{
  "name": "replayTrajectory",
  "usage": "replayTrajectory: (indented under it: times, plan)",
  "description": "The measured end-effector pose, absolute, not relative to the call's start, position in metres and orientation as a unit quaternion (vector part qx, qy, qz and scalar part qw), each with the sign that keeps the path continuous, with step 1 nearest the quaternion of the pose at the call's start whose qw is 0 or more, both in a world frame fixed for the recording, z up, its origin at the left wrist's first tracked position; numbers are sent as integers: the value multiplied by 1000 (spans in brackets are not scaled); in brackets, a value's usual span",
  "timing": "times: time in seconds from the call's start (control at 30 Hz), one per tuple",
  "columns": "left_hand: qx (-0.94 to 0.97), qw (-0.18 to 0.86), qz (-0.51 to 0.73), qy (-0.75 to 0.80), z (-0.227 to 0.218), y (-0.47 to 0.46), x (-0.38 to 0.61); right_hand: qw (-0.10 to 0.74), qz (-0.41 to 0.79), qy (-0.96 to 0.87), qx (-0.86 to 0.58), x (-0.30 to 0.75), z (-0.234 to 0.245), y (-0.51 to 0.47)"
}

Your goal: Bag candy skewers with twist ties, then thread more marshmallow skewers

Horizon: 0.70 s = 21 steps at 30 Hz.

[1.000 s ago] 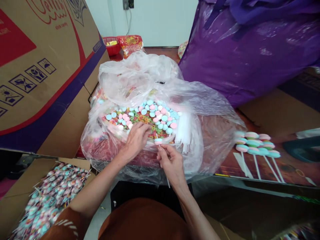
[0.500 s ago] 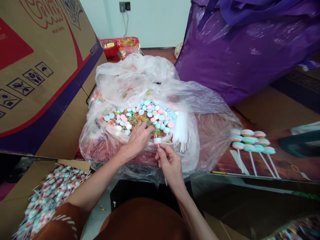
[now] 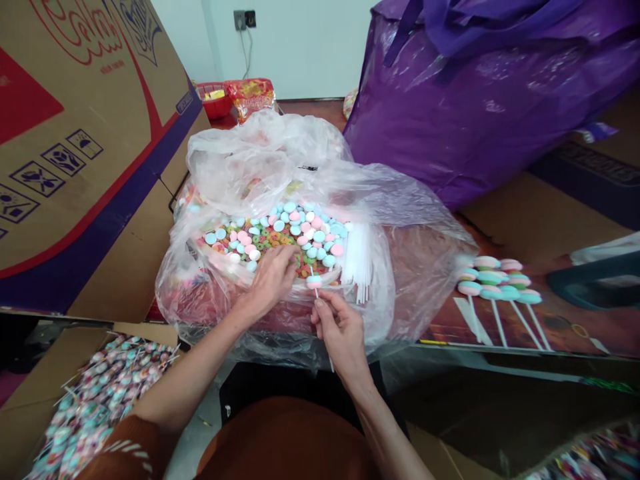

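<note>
My right hand (image 3: 341, 328) pinches a thin white stick (image 3: 317, 293) between thumb and fingers. A pink and pale blue marshmallow candy (image 3: 314, 282) is threaded on that stick, whose bare tip points up. My left hand (image 3: 275, 273) bends over the pile of green, orange and red gummy rings (image 3: 270, 241), just left of the stick. Its fingertips are hidden, so whether it holds anything cannot be seen. Loose blue, pink and white marshmallow discs (image 3: 320, 235) lie around the rings. To their right is a bundle of white sticks (image 3: 357, 263).
Clear plastic sheeting (image 3: 420, 267) surrounds the candies. Several finished marshmallow sticks (image 3: 493, 292) lie on the table's right. A large carton (image 3: 115, 200) stands left, a purple bag (image 3: 450, 107) back right. Wrapped lollipops (image 3: 100, 393) fill a box below left. A red basket (image 3: 215, 103) is behind.
My left hand has drawn slightly left, away from the stick's tip, over the gummy rings. My right hand keeps its hold. The whole view has shifted slightly.
</note>
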<state>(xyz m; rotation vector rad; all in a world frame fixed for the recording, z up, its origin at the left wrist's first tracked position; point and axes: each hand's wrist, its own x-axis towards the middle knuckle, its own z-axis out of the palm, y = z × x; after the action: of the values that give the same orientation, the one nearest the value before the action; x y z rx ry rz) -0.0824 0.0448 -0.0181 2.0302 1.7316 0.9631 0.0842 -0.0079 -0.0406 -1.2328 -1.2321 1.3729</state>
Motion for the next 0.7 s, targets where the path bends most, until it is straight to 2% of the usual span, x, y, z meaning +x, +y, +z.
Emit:
replayTrajectory:
  times: [0.2,0.33,0.5,0.7]
  plan:
    - [485,434,519,554,-18,46,-98,424,578,-496,-490,83,-34,-7]
    - [403,533,551,501,-14,38,-105,412,567,-535,-473,80,-33,-4]
    - [420,530,551,488,-13,34,-105,405,531,-572,-477,76,-35,-1]
    - [514,419,544,514,-13,31,-107,405,525,-573,-483,67,-25,-2]
